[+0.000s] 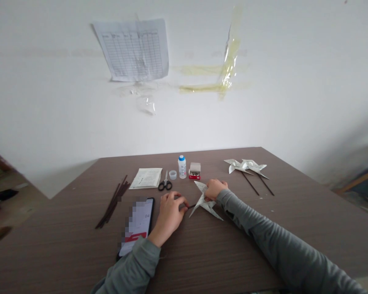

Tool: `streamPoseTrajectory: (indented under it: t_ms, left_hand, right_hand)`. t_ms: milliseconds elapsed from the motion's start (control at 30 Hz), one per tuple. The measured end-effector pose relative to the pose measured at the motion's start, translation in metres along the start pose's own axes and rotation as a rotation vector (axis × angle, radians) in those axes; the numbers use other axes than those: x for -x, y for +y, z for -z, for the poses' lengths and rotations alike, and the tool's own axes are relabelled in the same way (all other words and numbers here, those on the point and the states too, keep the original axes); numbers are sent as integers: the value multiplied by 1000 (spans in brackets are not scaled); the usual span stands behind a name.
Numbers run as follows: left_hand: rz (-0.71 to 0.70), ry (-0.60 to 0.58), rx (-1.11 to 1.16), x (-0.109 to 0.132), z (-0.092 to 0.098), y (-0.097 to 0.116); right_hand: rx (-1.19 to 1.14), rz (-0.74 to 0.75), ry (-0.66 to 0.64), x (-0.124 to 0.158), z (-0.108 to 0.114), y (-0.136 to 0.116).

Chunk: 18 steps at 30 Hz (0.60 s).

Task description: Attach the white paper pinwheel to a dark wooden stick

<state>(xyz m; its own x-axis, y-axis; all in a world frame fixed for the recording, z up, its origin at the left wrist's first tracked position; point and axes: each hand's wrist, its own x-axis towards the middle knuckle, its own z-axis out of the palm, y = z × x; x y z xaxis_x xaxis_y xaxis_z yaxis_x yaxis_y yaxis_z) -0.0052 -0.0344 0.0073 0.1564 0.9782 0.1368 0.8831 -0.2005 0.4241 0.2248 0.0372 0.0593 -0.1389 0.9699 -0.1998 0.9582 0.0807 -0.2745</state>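
A paper pinwheel point(205, 202) with printed, pointed blades lies on the wooden tabletop point(233, 245), and my right hand point(214, 189) presses its upper part with the fingers. My left hand point(169, 216) is closed around a thin dark stick point(190, 206), whose tip reaches the pinwheel's centre. Most of that stick is hidden in my fingers. A smartphone point(137, 227) lies just behind my left wrist, with part of its screen pixelated.
A bundle of dark sticks point(113, 203), a printed sheet point(145, 178), black-handled scissors point(164, 182), a small round lid point(172, 174), a glue bottle point(182, 167), a pin box point(195, 171) and finished pinwheels on sticks point(245, 165) stand beyond my hands. A white wall rises behind the table.
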Motion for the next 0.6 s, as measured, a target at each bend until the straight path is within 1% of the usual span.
streamPoseTrajectory:
  t_ms: [100, 167, 367, 600]
  left_hand:
    - [12, -10, -7, 0, 0, 2]
    - [12, -17, -13, 0, 1, 3]
    - [13, -23, -12, 2, 7, 4]
    - [16, -5, 15, 3, 8, -1]
  right_hand:
    - [38, -73, -41, 3, 2, -3]
    - [48, -87, -54, 6, 3, -4]
    - [37, -81, -37, 12, 4, -2]
    - [-28, -58, -36, 14, 3, 7]
